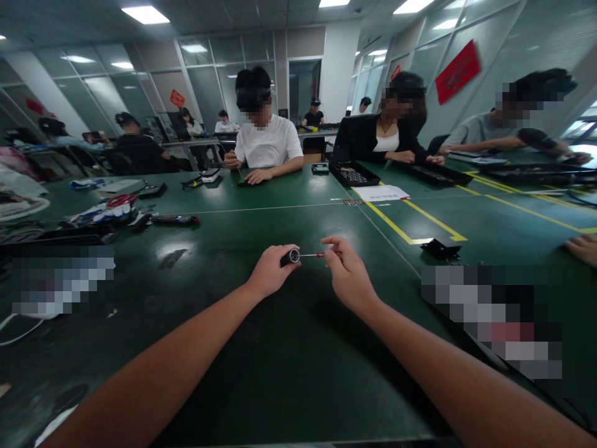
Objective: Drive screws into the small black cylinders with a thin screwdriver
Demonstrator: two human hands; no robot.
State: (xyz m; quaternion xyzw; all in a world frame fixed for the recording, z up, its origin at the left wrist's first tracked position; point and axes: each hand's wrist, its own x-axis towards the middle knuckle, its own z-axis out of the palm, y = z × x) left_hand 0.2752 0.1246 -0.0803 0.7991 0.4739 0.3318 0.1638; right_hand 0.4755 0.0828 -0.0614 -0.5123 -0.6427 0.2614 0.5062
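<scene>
My left hand (269,271) is closed around a small black cylinder with a silver end (291,256), held just above the green table (261,348). My right hand (346,272) pinches the red end of a thin metal rod (311,254). The rod's other tip points into the cylinder's silver end. Both hands hover over the middle of the table, a hand's width apart.
A small black part (441,247) lies at the right by yellow tape lines (410,224). Tools, red-handled scissors (121,200) and a pen-like tool (175,219) lie at the left. People sit across the table; another person's hand (583,247) rests at the right edge.
</scene>
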